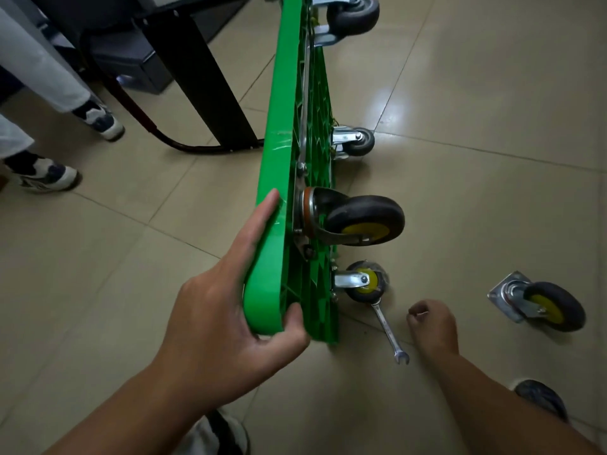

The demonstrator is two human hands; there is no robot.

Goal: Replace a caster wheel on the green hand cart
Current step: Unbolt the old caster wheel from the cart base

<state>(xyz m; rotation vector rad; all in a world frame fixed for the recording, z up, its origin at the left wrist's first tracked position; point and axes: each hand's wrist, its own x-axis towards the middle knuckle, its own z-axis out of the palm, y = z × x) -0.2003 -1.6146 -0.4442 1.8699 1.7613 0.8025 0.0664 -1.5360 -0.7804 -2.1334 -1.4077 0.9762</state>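
The left hand's (230, 310) fingers, gripping the green cart (279, 142) rim, should steady it while the right hand's (432, 323) curled, seemingly empty fingers take the wrench (389, 333) just beside them.

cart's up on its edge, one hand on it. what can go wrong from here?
1. Only the left hand steadies the green cart on its edge; it could tip over.
2. The wrench and loose caster lie on the floor by the right hand, easy to kick or trip on.
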